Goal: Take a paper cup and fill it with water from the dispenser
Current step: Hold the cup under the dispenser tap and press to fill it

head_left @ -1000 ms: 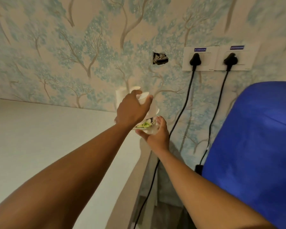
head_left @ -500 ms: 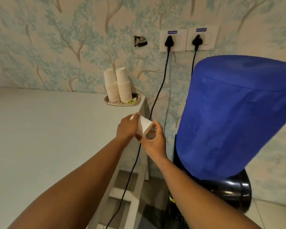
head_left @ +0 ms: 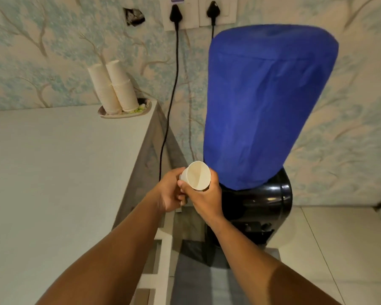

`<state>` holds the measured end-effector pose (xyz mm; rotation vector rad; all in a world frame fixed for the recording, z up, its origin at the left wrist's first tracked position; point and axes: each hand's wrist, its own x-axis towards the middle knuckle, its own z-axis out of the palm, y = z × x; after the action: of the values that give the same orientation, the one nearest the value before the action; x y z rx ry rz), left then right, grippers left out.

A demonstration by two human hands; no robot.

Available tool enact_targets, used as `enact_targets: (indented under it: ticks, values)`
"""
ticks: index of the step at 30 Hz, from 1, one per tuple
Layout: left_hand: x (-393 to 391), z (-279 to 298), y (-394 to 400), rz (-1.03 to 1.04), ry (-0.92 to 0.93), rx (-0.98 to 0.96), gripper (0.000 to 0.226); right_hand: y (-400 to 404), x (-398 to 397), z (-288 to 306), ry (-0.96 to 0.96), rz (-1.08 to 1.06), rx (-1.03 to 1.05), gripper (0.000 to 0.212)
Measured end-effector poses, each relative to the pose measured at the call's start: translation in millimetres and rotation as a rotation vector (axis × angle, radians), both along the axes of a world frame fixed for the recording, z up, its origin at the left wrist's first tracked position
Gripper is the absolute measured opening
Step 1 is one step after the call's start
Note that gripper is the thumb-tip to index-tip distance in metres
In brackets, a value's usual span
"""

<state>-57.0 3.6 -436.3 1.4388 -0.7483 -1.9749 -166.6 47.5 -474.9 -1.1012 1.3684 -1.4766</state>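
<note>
A white paper cup [head_left: 198, 175] is tilted with its empty mouth toward me, held between both hands in front of the table's right edge. My right hand [head_left: 204, 200] wraps its rim and side; my left hand [head_left: 171, 192] holds its base from the left. The black water dispenser [head_left: 257, 208] stands just right of the hands, its bottle under a blue cover [head_left: 266, 102]. Its taps sit low on the front and are hard to make out. Two stacks of upturned paper cups [head_left: 113, 86] stand on a small plate [head_left: 123, 114] at the table's back corner.
A white table [head_left: 59, 172] fills the left side; shelf rails show below its right edge. Two black cables [head_left: 171, 102] hang from wall sockets [head_left: 197, 13] between table and dispenser. Pale floor tiles [head_left: 334, 249] lie to the right.
The hands carried one cup away from the stacks, down and right to the dispenser. The cup turned so its mouth faces me. The view tilted down, showing the dispenser's black body.
</note>
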Motion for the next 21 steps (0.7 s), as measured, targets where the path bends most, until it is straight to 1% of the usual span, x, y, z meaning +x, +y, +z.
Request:
enact_targets:
  ticks: [2, 3, 5, 8, 9, 12, 14, 16, 17, 21]
  values:
    - [-9, -11, 4, -0.038, -0.041, 0.022, 0.032, 12, -7, -11, -0.006, -0.053, 0.024, 0.079]
    - [-14, -16, 8, -0.054, -0.096, 0.010, 0.029, 17, -11, -16, -0.002, -0.078, 0.033, 0.080]
    - [-23, -28, 12, -0.057, -0.286, -0.065, 0.024, 28, -18, -29, 0.003, -0.119, 0.053, 0.082]
    - [-37, -50, 15, 0.041, -0.525, -0.302, 0.017, 43, -31, -50, 0.010, -0.185, 0.097, 0.080]
    - [-41, -57, 16, 0.041, -0.596, -0.384, 0.021, 48, -36, -58, 0.022, -0.217, 0.118, 0.078]
    - [-58, -67, 23, -0.111, -0.819, -0.650, 0.032, 66, -50, -83, 0.079, -0.293, 0.158, 0.077]
    - [-74, -75, 27, -0.201, -0.885, -0.861, 0.035, 77, -60, -102, 0.114, -0.336, 0.184, 0.080]
    - [-89, -83, 32, -0.291, -0.902, -1.030, 0.040, 86, -69, -119, 0.140, -0.371, 0.208, 0.079]
    - [-97, -89, 33, -0.339, -0.918, -1.076, 0.043, 89, -73, -128, 0.152, -0.381, 0.217, 0.078]
    - [-114, -116, 35, -0.476, -0.971, -1.154, 0.056, 101, -84, -163, 0.176, -0.399, 0.268, 0.073]
